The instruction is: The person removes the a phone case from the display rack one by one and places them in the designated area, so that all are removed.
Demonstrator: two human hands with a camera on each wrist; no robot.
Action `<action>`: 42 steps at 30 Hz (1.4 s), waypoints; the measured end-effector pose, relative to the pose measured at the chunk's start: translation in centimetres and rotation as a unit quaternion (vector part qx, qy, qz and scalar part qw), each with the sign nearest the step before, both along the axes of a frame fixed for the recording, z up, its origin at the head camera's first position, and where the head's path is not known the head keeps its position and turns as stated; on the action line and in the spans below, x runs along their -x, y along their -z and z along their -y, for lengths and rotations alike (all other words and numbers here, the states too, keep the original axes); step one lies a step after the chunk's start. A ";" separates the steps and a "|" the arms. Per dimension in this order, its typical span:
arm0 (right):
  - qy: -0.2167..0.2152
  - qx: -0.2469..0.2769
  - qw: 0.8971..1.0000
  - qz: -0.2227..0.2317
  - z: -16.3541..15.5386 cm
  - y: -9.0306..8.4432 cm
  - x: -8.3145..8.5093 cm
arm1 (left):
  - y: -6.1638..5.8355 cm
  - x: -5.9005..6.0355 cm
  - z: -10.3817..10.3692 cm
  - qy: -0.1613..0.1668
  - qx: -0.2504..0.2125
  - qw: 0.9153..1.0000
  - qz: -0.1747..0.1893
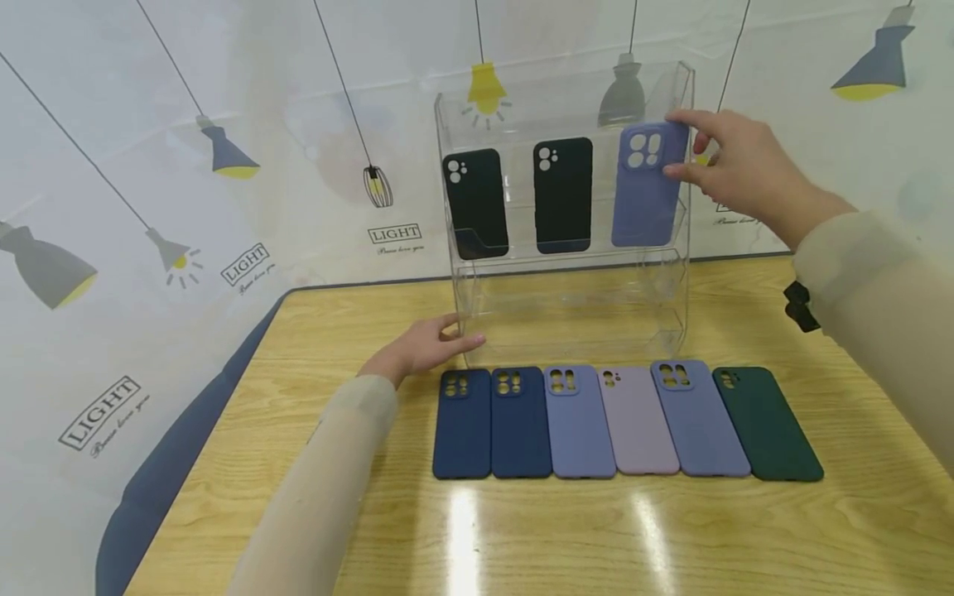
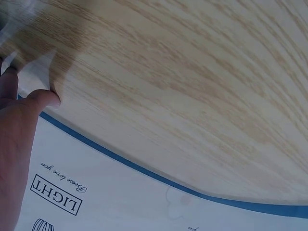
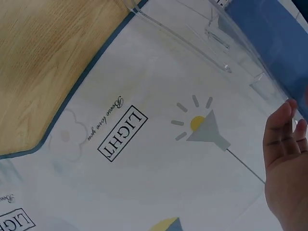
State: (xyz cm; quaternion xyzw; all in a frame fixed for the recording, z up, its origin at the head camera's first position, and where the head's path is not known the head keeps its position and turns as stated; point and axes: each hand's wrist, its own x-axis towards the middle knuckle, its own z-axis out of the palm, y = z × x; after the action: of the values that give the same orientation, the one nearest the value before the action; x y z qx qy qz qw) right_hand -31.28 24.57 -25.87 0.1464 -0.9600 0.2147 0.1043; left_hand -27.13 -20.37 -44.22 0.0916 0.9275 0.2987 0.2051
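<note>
Pinching the lavender case (image 1: 647, 186) upright on the clear rack's (image 1: 566, 285) top shelf, the right hand (image 1: 738, 170) risks tipping it out — the left hand (image 1: 421, 348), fingers straight, braces the base.

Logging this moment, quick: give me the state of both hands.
Left hand: open, fingers resting against the base of the clear display rack.
Right hand: pinching the lavender phone case standing on the rack's top shelf.

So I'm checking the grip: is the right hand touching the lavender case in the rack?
Touching: the head view shows the right hand pinching the lavender case.
</note>
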 end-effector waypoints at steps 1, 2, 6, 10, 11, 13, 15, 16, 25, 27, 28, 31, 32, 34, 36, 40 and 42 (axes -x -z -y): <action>-0.003 -0.006 1.000 -0.013 0.3 0.0 -0.2 | -0.1 0.0 0.0 -0.001 0.000 1.000 0.000; -0.006 -0.012 1.000 -0.025 0.8 -0.1 -0.5 | -0.2 0.0 0.0 0.000 0.001 1.000 -0.001; -0.038 -0.031 0.997 -0.057 2.4 -0.6 -1.0 | -0.4 -0.1 0.2 -0.001 0.002 1.000 -0.003; -0.059 -0.055 0.995 -0.065 3.0 -0.6 -0.9 | -0.3 -0.2 0.1 0.001 0.002 1.000 -0.007; -0.059 -0.061 0.994 -0.064 2.9 -0.5 -0.9 | -0.3 -0.2 0.0 0.001 0.002 1.000 -0.007; -0.056 -0.068 0.994 -0.069 2.7 -0.2 -1.0 | -0.4 -0.3 -0.1 0.002 0.003 1.000 -0.006; -0.050 -0.066 0.994 -0.073 2.5 0.0 -1.1 | -0.5 -0.4 -0.2 0.003 0.004 1.000 -0.005; -0.045 -0.064 0.994 -0.072 2.4 0.2 -1.1 | -0.5 -0.4 -0.2 0.004 0.005 1.000 -0.005; -0.039 -0.018 0.990 -0.134 1.8 1.9 -1.2 | -0.5 -0.4 0.0 0.000 -0.002 1.000 0.002; -0.044 -0.008 0.987 -0.154 1.8 2.1 -1.3 | -0.4 -0.4 0.0 -0.002 -0.005 1.000 0.004; -0.046 -0.002 0.986 -0.159 1.8 2.3 -1.4 | -0.4 -0.4 0.0 -0.002 -0.006 1.000 0.005; -0.043 0.021 0.988 -0.147 1.9 2.3 -1.3 | -0.4 -0.4 -0.1 -0.003 -0.006 1.000 0.004; -0.040 0.029 0.989 -0.137 1.9 2.2 -1.3 | -0.4 -0.4 0.0 -0.002 -0.003 1.000 0.003; -0.030 0.047 0.992 -0.113 2.0 2.0 -1.2 | -0.4 -0.4 0.1 -0.001 0.000 1.000 0.001; -0.019 0.073 0.993 -0.091 2.0 1.8 -1.2 | -0.4 -0.3 0.1 -0.002 0.002 1.000 0.001; -0.004 0.131 0.988 -0.083 1.8 1.6 -1.3 | -0.5 -0.2 0.1 0.003 0.001 1.000 0.005; 0.001 0.162 0.982 -0.096 1.8 1.4 -1.4 | -0.6 -0.2 0.1 0.005 0.000 1.000 0.005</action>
State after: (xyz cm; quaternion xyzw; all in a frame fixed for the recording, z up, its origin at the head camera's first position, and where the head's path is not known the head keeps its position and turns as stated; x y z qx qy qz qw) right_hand -29.86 22.80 -27.26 0.1462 -0.8981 0.3526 0.2183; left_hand -26.92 -20.43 -43.60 0.0944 0.9261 0.2981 0.2109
